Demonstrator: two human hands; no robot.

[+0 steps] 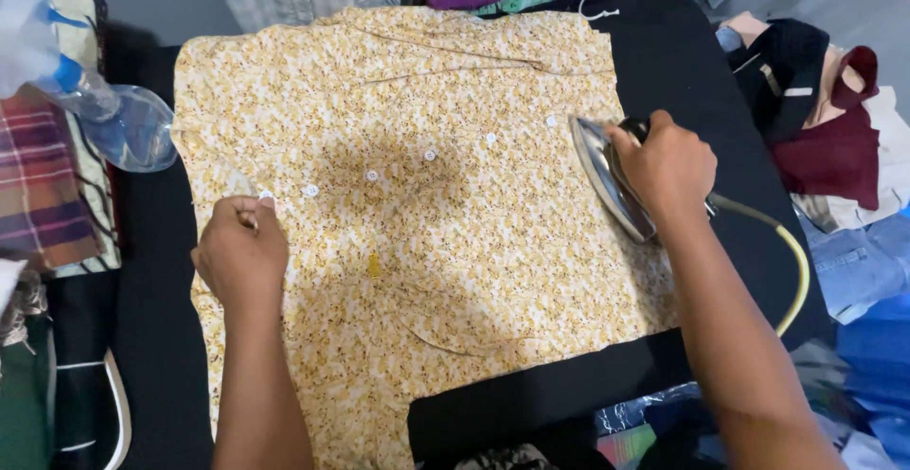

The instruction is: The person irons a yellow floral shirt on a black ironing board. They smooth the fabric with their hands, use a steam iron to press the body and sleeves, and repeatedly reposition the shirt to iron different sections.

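A yellow floral shirt [445, 224] with a row of white buttons lies spread flat on a black ironing surface [682, 72]. My right hand [668, 167] grips the handle of a metal iron [607, 181], which is tilted up on its edge at the shirt's right side. A yellowish cord [791, 262] runs from the iron toward the right. My left hand [239, 250] is closed on the shirt's left edge, pinching the fabric near the lowest button.
A clear plastic spray bottle [114, 115] lies at the left by a plaid cloth [38, 186]. Piles of folded clothes, dark red and blue among them [834, 157], sit at the right. More garments hang along the top edge.
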